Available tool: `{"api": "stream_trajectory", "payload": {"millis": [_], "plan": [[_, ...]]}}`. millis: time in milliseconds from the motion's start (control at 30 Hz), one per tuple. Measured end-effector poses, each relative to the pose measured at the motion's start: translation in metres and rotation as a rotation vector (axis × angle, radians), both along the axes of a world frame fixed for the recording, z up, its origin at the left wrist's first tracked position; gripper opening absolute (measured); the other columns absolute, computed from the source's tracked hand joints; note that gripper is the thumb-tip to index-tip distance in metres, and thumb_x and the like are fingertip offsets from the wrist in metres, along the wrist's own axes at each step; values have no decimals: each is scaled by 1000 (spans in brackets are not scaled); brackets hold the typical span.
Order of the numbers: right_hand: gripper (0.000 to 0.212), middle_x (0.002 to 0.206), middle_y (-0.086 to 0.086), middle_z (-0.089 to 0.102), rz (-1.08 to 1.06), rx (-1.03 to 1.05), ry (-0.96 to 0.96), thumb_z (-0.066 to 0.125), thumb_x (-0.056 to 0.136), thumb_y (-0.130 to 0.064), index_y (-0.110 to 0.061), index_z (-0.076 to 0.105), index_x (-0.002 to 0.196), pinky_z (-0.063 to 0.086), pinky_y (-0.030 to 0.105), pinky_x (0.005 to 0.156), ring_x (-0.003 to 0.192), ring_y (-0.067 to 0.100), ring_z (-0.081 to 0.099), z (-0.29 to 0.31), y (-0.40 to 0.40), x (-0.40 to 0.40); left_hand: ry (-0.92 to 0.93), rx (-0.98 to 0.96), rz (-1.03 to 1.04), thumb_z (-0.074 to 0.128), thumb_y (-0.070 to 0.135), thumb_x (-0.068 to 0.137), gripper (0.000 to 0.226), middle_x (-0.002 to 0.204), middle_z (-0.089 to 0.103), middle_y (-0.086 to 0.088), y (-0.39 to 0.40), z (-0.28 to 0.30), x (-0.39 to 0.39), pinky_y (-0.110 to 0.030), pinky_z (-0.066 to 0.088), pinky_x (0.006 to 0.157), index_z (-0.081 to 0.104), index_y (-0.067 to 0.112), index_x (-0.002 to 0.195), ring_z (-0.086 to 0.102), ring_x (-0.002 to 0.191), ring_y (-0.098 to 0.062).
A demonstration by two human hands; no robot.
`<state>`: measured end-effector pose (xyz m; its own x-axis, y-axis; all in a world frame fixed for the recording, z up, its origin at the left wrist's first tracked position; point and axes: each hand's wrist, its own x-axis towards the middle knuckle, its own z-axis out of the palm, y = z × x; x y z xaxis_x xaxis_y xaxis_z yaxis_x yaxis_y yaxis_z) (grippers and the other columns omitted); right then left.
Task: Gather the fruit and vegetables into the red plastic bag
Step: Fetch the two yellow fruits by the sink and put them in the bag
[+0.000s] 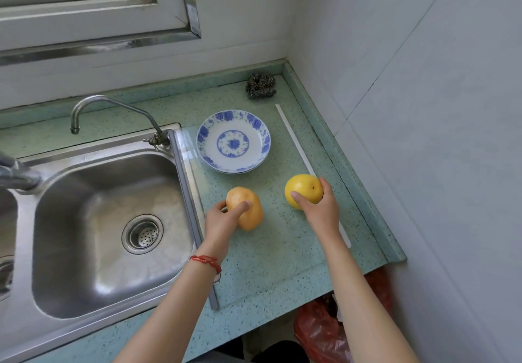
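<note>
Yellow pear [303, 190] sits gripped in the right hand [320, 210] over the green counter [268, 255]. Left hand [223, 220] grips a potato [248, 210].

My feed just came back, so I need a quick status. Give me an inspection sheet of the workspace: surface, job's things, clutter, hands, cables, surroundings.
Surface: green speckled counter, sink on its left.
Job's things: potato and yellow fruit on the counter; red plastic bag below the counter edge.
Clutter: blue-patterned plates, stacked; steel scourer; white strip.
Hands: left hand grips the potato; right hand grips the yellow fruit.
Cables: nothing seen.
Surroundings: tap, window frame, white tiled walls.
</note>
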<state>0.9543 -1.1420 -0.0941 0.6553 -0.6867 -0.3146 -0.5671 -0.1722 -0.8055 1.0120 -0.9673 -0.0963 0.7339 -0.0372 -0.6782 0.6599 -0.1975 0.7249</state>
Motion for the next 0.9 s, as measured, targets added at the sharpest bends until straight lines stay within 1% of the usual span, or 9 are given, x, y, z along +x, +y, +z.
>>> {"api": "stream_trajectory", "payload": {"millis": [133,233,300,367,467,567,667,800,900], "plan": [[77,143,8,41,-54,65,-21,74,75,-29,-18,34,140,37,39,101,128,27,43,-1,4,3,19,-94,64,71,19,76,65,116,49,-8,14,3,-3,-41,49,90,42,4,132,53,103,-25],[70,137,8,46,-88,195,-70,74,75,-30,-18,41,135,43,44,100,119,27,49,1,9,0,9,-129,118,71,15,76,63,118,50,-9,25,5,-9,-40,50,87,43,4,131,54,102,-25],[66,131,9,49,-106,296,-96,74,75,-29,-18,44,133,49,46,94,110,26,53,1,12,-4,7,-138,149,72,14,75,64,118,49,-8,30,6,-13,-42,51,88,42,4,131,53,102,-25],[61,126,9,51,-96,409,-142,73,76,-26,-16,47,130,53,42,85,104,25,56,3,18,-10,0,-148,196,72,13,74,66,120,48,-8,38,7,-20,-42,51,88,42,5,132,53,103,-26],[58,123,8,51,-39,507,-164,71,78,-23,-13,47,129,53,39,80,104,26,56,7,29,-19,-25,-142,249,74,14,73,66,125,51,-11,51,9,-35,-44,51,89,44,6,131,55,108,-29],[53,120,8,50,35,560,-154,69,80,-19,-14,47,127,53,39,78,103,26,55,12,42,-31,-50,-151,325,72,12,74,59,120,53,-11,64,12,-56,-44,50,91,47,6,127,55,105,-28],[53,121,9,52,129,607,-140,69,80,-18,-14,47,128,54,35,75,106,28,57,15,53,-46,-68,-160,405,73,13,74,60,117,54,-10,74,16,-83,-46,49,93,47,6,128,55,102,-26],[51,123,11,52,247,631,-116,69,80,-19,-14,48,126,55,36,76,110,30,56,18,64,-63,-102,-180,516,71,10,75,56,114,54,-10,89,18,-124,-42,51,86,48,6,126,54,102,-26],[51,123,11,51,324,649,-96,69,79,-19,-14,48,125,55,37,77,107,28,56,18,80,-76,-121,-183,604,71,9,74,61,118,53,-10,107,17,-157,-43,50,88,45,5,129,54,105,-27]]}}
